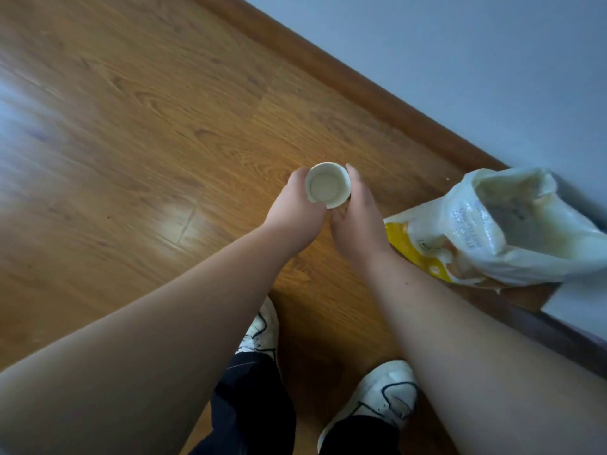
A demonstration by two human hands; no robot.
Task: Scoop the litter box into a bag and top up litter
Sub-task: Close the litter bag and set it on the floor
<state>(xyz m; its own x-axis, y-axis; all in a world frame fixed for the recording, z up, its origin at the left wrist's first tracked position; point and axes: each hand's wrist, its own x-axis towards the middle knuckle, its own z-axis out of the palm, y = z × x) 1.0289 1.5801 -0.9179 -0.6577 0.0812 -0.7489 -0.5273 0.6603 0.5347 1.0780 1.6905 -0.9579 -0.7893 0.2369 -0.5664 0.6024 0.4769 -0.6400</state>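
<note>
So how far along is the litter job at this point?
Early or midway, as far as shows. The litter bag by the wall is already open. Right now the left hand and right hand hold a small white cup, which looks empty, above the wood floor. No litter box is in view, so scooping cannot be judged; topping up seems still to come.

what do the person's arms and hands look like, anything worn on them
Both arms are bare: no sleeve shows on the left arm or the right arm. The left hand and right hand wear no gloves, and no watch, bracelet or ring is visible.
</note>
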